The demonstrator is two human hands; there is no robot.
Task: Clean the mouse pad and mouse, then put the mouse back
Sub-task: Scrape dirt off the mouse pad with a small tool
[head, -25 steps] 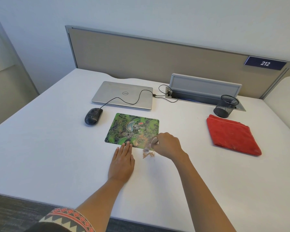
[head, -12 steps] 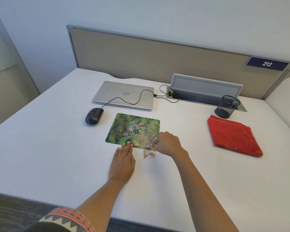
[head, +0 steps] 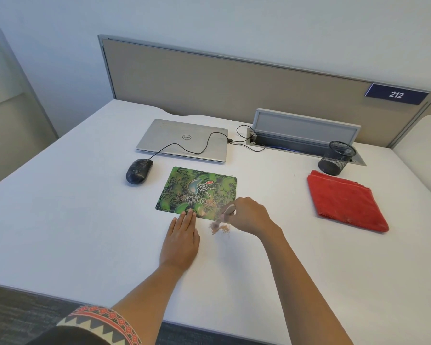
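**Brushing grit off the Logitech pad**

My left hand (head: 182, 240) lies flat with straight fingers, its fingertips pinning the near edge of the mouse pad (head: 197, 191), which sits on the desk (head: 85, 220) before the laptop (head: 184, 140). I judge the pad thin, light and floppy, likely to slide unless pinned.

My right hand (head: 249, 217) curls round a small pale tool (head: 226, 212). It is motion-blurred, so I cannot tell whether it is a brush or a scraper. Tan grit (head: 219, 229) lies just off the pad's near edge.

The wired mouse (head: 138, 170) rests left of the pad. It looks speckled, rigid and light, and I'd grasp its sides. The red cloth (head: 346, 200) lies well apart.
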